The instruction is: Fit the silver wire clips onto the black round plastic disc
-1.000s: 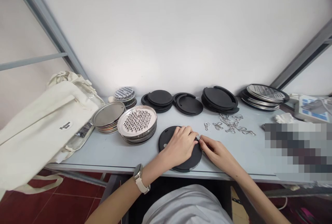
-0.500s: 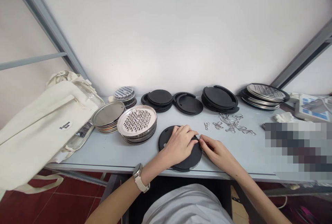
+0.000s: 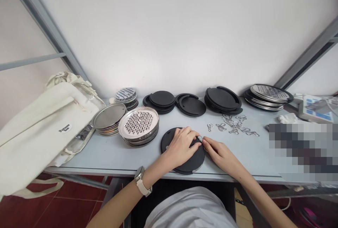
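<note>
My left hand lies over a round black disc, its fingers curled on the disc and reaching toward the far right rim. My right hand comes in from the right and pinches a small silver metal piece at that rim, close to my left fingertips. Loose wire metal clips lie on the table just beyond my right hand. A watch with a pale strap circles my left wrist.
Stacks of steel grater plates and black discs line the back of the pale table, against the white wall. A cream canvas bag lies at the left, and a pixelated patch covers the right.
The whole view has shifted slightly. Both hands remain at the disc, and the small metal piece stays pinched at its rim.
</note>
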A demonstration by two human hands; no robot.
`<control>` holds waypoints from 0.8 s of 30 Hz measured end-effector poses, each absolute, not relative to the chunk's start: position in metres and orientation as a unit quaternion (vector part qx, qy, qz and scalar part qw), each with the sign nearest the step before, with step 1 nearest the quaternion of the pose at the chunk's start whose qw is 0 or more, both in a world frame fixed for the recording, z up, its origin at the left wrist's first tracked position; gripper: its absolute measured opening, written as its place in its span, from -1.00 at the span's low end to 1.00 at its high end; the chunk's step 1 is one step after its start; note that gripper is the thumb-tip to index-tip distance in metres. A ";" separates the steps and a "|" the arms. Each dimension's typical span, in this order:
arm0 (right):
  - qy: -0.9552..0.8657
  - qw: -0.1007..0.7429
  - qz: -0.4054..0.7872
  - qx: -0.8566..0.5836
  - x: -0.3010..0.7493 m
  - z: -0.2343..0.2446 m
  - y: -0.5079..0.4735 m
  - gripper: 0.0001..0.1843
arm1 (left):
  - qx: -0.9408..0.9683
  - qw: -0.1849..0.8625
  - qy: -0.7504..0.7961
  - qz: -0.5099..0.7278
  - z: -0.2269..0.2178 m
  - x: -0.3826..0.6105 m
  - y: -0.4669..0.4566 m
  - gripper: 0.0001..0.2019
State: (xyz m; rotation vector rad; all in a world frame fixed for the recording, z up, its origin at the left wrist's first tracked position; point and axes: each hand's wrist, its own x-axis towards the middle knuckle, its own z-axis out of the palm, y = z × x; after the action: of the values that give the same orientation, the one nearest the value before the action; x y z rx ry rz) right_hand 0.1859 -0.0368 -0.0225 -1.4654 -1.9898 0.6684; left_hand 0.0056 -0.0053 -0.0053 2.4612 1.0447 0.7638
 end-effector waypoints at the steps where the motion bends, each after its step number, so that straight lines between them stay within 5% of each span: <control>1: -0.744 0.287 0.253 -0.548 0.186 -0.023 -0.037 -0.63 | 0.872 0.176 0.369 0.270 -0.005 0.006 -0.005 -0.82; 24: -0.733 0.305 0.262 -0.550 0.187 -0.028 -0.036 -0.64 | 0.876 0.169 0.377 0.248 -0.003 0.006 -0.007 -0.78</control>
State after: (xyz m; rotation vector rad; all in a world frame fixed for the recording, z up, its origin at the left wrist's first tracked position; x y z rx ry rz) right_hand 0.1869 -0.0360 -0.0276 -1.4557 -1.9403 0.6929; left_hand 0.0060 -0.0068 -0.0032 2.4919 1.0714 0.7046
